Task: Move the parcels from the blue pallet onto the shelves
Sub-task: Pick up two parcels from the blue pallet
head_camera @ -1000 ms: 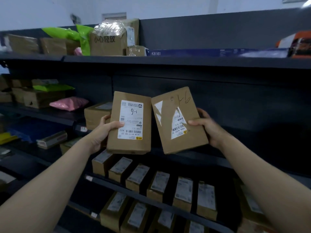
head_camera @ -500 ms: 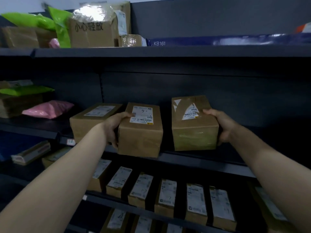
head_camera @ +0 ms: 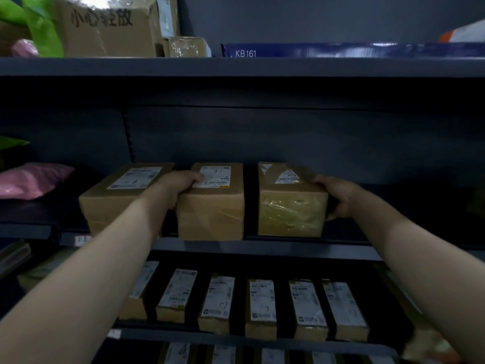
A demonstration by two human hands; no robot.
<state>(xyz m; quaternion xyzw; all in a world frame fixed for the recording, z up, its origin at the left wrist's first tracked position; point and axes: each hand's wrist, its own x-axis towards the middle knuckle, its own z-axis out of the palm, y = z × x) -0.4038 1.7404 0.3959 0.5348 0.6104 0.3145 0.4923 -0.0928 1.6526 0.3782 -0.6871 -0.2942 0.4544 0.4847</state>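
Gripping 1 parcel each, the left hand (head_camera: 173, 189) clasps the left side of the labelled box (head_camera: 211, 203) and the right hand (head_camera: 338, 197) clasps the right side of the taped box (head_camera: 291, 202). Both boxes sit on the middle shelf (head_camera: 262, 245), just right of the third box (head_camera: 115, 198). They look stiff and light enough for 1 hand; the shiny tape may be slippery, so side grips on bare cardboard suit best.
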